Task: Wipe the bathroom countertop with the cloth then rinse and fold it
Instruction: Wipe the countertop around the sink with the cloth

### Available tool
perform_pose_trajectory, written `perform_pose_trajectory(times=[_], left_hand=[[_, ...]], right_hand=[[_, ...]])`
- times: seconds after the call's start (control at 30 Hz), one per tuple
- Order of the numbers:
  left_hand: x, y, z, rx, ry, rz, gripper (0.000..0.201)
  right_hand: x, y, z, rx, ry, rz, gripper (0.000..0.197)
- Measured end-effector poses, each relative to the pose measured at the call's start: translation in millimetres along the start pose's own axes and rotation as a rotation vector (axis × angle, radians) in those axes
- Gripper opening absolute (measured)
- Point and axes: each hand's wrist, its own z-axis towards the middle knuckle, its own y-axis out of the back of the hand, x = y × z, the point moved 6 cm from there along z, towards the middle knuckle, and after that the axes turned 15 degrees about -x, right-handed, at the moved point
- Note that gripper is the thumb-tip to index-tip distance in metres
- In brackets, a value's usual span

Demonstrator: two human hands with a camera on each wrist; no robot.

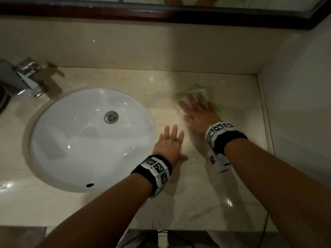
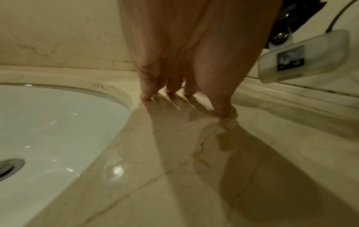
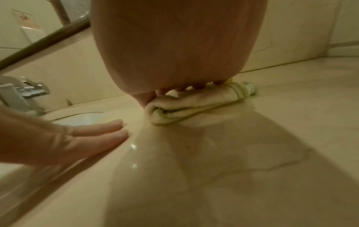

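Starting left of the sink (image 1: 93, 140), the faucet (image 1: 26, 77) stands untouched, so rinsing lies ahead. Just right of the sink, the left hand (image 1: 170, 142) rests spread on the countertop (image 1: 206, 203); on that glossy stone it may slide. Farther right of the sink, the right hand (image 1: 198, 111) presses flat-fingered on the bunched cloth (image 1: 195, 90), which could roll rather than wipe.

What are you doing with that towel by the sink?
A person is wiping the bathroom countertop. Their right hand presses flat on a folded white-and-green cloth to the right of the sink. The left hand rests with straight fingers on the bare counter beside the sink rim, holding nothing. No water shows at the faucet, so rinsing and folding are not yet done.
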Motion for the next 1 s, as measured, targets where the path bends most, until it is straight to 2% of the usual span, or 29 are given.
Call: perform_pose_trajectory(times=[0.1, 0.23, 0.3, 0.37, 0.5, 0.67, 0.83, 0.93, 1.0], left_hand=[[-0.3, -1.3, 0.1, 0.003, 0.006, -0.003, 0.093], [1.4, -2.8, 0.1, 0.002, 0.008, -0.008, 0.095], [1.5, -3.2, 1.1, 0.004, 0.007, -0.007, 0.096], [1.1, -3.5, 1.5, 0.002, 0.005, -0.01, 0.097], [0.9, -2.0, 0.2, -0.01, -0.003, -0.018, 0.097], [0.9, 0.7, -0.1, -0.006, -0.006, -0.039, 0.096], [0.6, 4.8, -0.7, -0.039, -0.01, -0.067, 0.096], [-0.5, 7.2, -0.8, -0.044, -0.013, -0.06, 0.092], [-0.4, 6.5, -0.2, -0.039, -0.006, -0.069, 0.097]], right_hand=[[-40.1, 4.9, -4.2, -0.007, -0.089, -0.029, 0.057], [-111.3, 8.1, -19.5, 0.039, -0.29, -0.004, 0.055], [-131.0, 9.0, -27.7, 0.054, -0.372, -0.003, 0.055], [-130.5, 9.6, -31.2, 0.05, -0.428, 0.006, 0.055], [-97.0, 11.0, -19.1, 0.029, -0.493, 0.062, 0.056], [-16.8, 10.4, 14.6, 0.031, -0.257, 0.034, 0.055], [71.8, -0.6, 31.5, 0.098, 0.126, -0.067, 0.057], [85.4, -4.0, 29.3, 0.131, 0.234, -0.096, 0.056], [81.9, -2.3, 31.1, 0.173, 0.267, -0.105, 0.056]])
